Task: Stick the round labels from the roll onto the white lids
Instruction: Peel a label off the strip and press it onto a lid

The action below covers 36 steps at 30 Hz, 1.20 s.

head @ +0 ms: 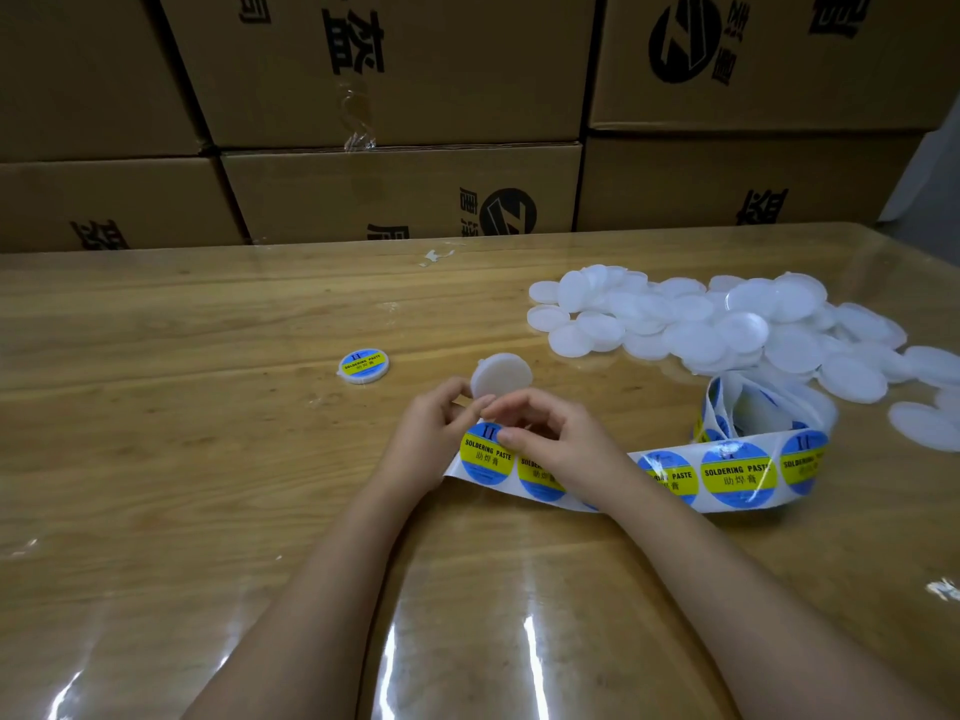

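Lids are counted thus: one blank lid (501, 374) is pinched upright in the curled fingers of the left hand (431, 433) just behind the label strip (737, 472). One labelled lid (363, 365) lies left of the strip, and an uncountable heap of lids (727, 324) is piled behind it on the counter (182, 459). Five labels are seen along the strip's flat run, whose end is gripped by the right hand (556, 444) with curled fingers.

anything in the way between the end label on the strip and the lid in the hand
Nothing visible does. The left hand holds the lid just above the end label, and the right hand touches that label's edge; only the person's own fingertips lie between them.
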Tool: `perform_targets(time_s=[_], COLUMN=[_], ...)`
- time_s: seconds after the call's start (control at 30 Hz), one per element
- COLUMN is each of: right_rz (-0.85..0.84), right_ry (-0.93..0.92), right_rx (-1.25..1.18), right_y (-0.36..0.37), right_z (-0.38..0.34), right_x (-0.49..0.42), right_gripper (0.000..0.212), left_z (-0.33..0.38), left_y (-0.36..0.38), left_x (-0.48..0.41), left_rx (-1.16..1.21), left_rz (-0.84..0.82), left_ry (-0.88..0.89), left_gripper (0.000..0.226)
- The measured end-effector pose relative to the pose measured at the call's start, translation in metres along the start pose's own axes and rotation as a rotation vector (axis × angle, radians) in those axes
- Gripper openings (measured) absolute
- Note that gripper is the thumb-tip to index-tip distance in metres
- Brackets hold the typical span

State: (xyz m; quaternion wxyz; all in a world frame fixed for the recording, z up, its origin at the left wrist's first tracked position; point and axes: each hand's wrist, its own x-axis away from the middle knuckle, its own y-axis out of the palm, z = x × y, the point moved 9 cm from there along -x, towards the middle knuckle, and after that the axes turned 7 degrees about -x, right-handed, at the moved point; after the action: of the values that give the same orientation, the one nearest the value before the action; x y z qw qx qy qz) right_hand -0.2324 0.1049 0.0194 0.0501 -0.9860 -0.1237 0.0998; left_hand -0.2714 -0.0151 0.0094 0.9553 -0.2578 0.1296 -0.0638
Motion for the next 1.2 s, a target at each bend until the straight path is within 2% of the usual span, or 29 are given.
perform_targets(time_s=[0.2, 0.33, 0.47, 0.57, 0.7, 0.83, 0.93, 1.07, 1.2], right_rz=[-0.01, -0.005, 0.078, 0.12, 0.195, 0.236, 0.293, 0.386, 0.431], right_ry=[-0.044, -0.104, -0.118, -0.153, -0.132, -0.015, 0.005, 0.05, 0.056], right_rx=[0.06, 0.108, 0.085, 0.077, -0.059, -0.214, -0.312, -0.419, -0.525], right_y=[0.005, 0.008, 0.001, -0.006, -0.021, -0.032, -0.039, -0.049, -0.055], right_z=[-0.005, -0.01, -0.008, -0.011, -0.008, 0.007, 0.011, 0.018, 0.021], right_x=[0.002, 0.004, 0.003, 0.002, 0.0, -0.002, -0.002, -0.002, -0.001], right_gripper=[0.048, 0.038, 0.024, 0.028, 0.032, 0.023, 0.022, 0.02, 0.021], left_z=[-0.003, -0.007, -0.008, -0.016, -0.022, -0.025, -0.022, -0.005, -0.003], left_y=[0.002, 0.004, -0.001, -0.011, -0.021, -0.019, -0.019, -0.024, -0.024], left_x=[0.001, 0.0, -0.001, -0.002, -0.004, -0.005, -0.005, -0.002, 0.001], left_rx=[-0.099, -0.108, -0.186, -0.187, -0.22, -0.257, -0.265, -0.132, 0.015], left_rz=[-0.019, -0.019, 0.055, 0.143, 0.225, 0.219, 0.227, 0.271, 0.253], left_ry=[-0.007, -0.011, -0.009, -0.066, -0.112, -0.11, -0.066, 0.042, -0.026], left_gripper=[0.035, 0.019, 0.019, 0.016, 0.023, 0.023, 0.02, 0.014, 0.012])
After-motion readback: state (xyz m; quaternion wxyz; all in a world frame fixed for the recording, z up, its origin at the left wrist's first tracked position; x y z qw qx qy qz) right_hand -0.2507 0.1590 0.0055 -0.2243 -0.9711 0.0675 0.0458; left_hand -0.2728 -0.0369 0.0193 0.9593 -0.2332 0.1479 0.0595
